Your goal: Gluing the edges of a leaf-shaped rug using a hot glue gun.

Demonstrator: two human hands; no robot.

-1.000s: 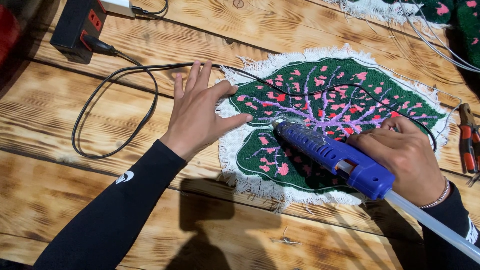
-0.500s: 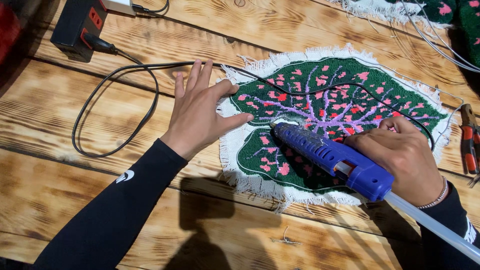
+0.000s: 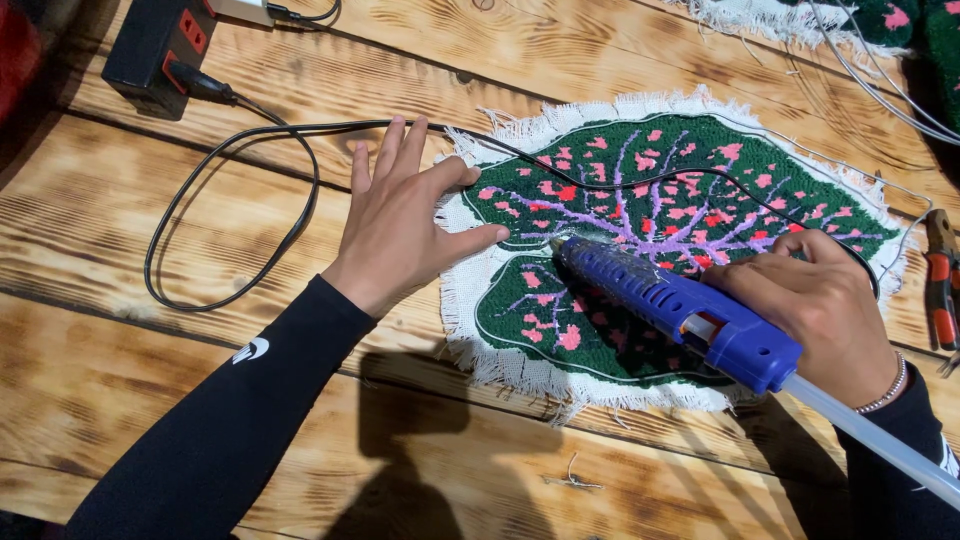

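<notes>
Barely anything has shifted in the last second, honestly: the glue gun nozzle has crept a touch toward the left of the frame along the rug's middle, and my left hand hasn't budged.

Biggest thing first, the wooden table (image 3: 200,420) fills the whole frame, burnt-looking grain, planks running across. On it, center to right of the frame, lies the leaf-shaped rug (image 3: 620,200), dark green with pink spots and purple veins, white fringe all around the edge. It sits right between my two hands.

My left hand (image 3: 400,225) is at center-left, flat and spread wide, fingers open, pressing down on the rug's left fringe with the thumb reaching onto the green part. Holding nothing, just pinning it.

My right hand (image 3: 825,305) is at the right of the frame, wrapped tight around the blue glue gun (image 3: 670,300). The gun lies over the lower right part of the rug, nozzle pointing left toward the middle, down near the pile close to my left thumb. A clear glue stick (image 3: 870,435) pokes out the back toward the lower right corner.

A black cord (image 3: 230,200) loops across the table on the left and runs over the top of the rug. It comes from a black power strip (image 3: 150,40) in the upper left corner. Red-handled pliers (image 3: 940,280) sit at the right edge.
</notes>
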